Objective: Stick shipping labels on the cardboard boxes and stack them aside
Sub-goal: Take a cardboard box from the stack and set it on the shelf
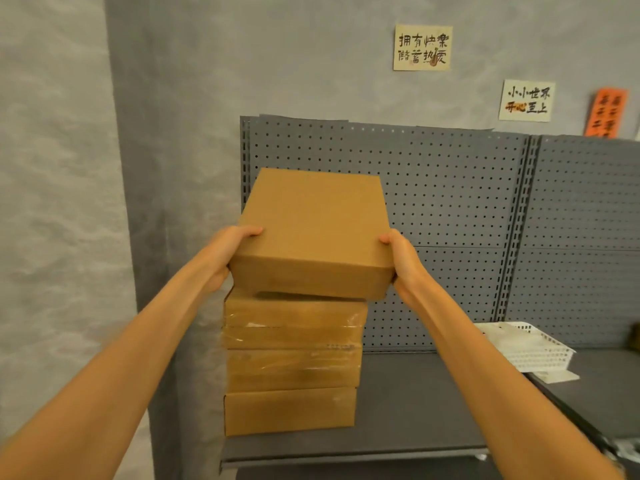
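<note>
Above the stack (291,362), both hands' curled fingers (250,232) grip the cardboard box (313,233) between them.

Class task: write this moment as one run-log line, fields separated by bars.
left hand and right hand grip plain brown cardboard box | held tilted over stack of brown cardboard boxes | grey metal shelf | no label visible

Shop stockroom or packing area: grey perforated metal shelving back panel (450,188), grey metal shelf (415,410), stacked brown cardboard boxes (291,368), handwritten paper wall signs (423,47).
</note>
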